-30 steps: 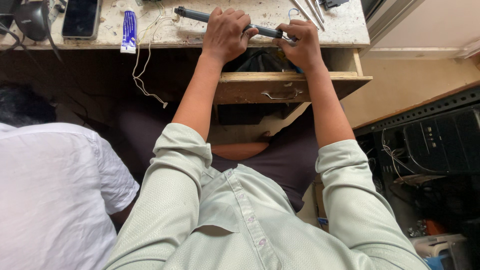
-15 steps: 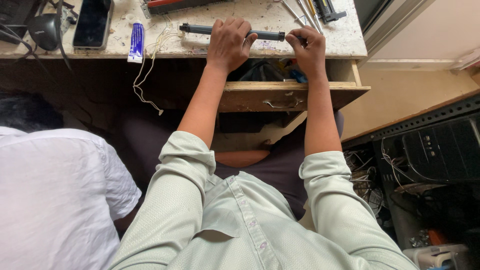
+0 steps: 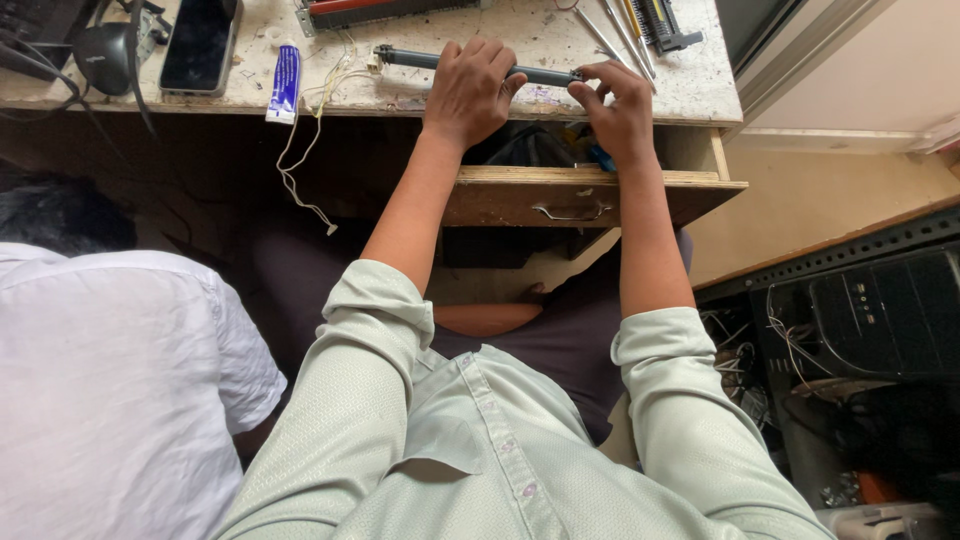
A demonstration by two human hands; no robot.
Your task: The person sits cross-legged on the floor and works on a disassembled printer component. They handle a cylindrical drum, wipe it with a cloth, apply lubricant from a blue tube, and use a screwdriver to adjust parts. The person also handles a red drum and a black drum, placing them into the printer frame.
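Observation:
A long dark grey roller (image 3: pixel 408 58) lies across the worn white desk (image 3: pixel 700 90) near its front edge. My left hand (image 3: pixel 468 88) is closed over the roller's middle. My right hand (image 3: pixel 620 105) pinches the roller's right end with its fingertips. Below both hands a wooden drawer (image 3: pixel 590 195) with a metal handle stands pulled out, with dark items inside it.
A blue and white tube (image 3: pixel 284 82), a black phone (image 3: pixel 200 42), a thin pale wire (image 3: pixel 300 150) and a dark mouse (image 3: pixel 105 55) lie at the left. Metal hand tools (image 3: pixel 625 25) sit at the back right. A person in a white shirt (image 3: pixel 110 380) sits at my left. Computer cases (image 3: pixel 880 310) stand on the right.
The view has shifted so the desk sits lower in frame. Both hands stay on the roller, with the right fingers working at its end.

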